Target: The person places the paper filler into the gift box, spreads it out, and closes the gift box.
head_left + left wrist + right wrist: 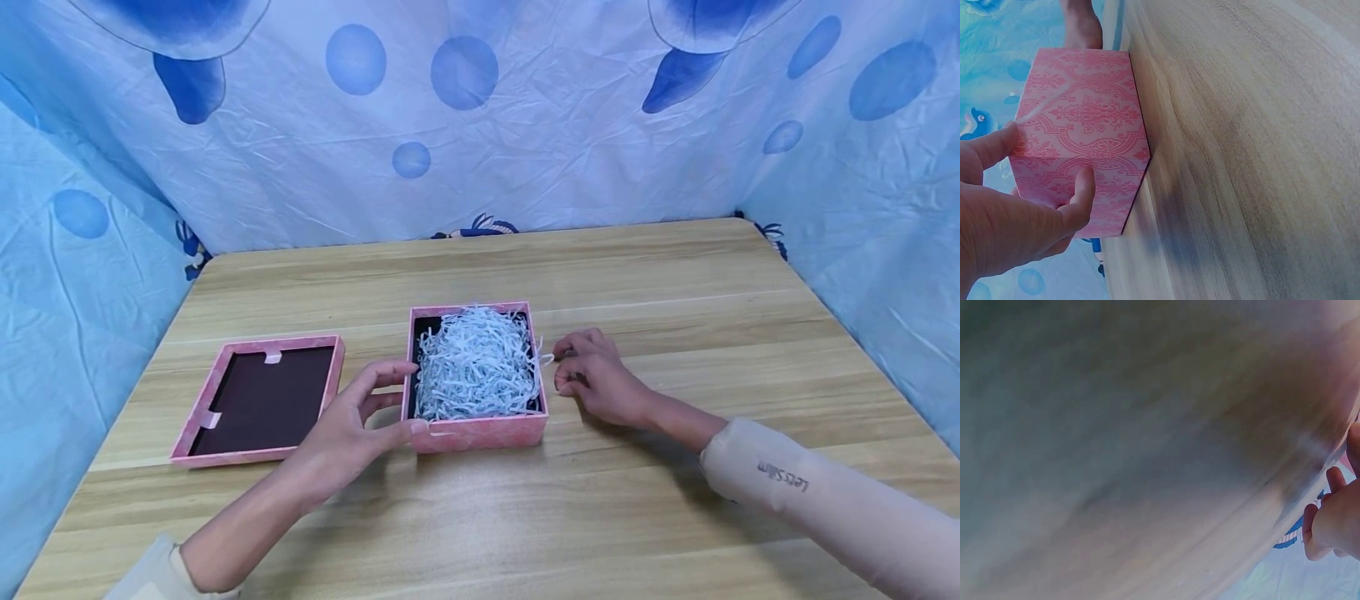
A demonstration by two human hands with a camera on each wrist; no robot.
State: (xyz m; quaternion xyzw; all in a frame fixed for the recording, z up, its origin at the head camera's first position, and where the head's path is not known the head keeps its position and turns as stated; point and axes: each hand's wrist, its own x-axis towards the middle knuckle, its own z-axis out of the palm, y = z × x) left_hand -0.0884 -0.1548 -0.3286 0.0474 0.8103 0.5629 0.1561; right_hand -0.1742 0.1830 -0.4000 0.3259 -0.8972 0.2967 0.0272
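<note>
Beside the lid, your left hand, fingers half-spread, grips the pink box—opening upward, shredded paper inside—and your right hand curls nearby, hold unclear.

left hand spread, right hand curled

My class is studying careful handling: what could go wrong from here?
Shredded paper is heaped in the pink box, strands poking past its right rim toward the right hand, which might drag some out. The left hand holds the box's near-left corner; a push could shift it.
</note>
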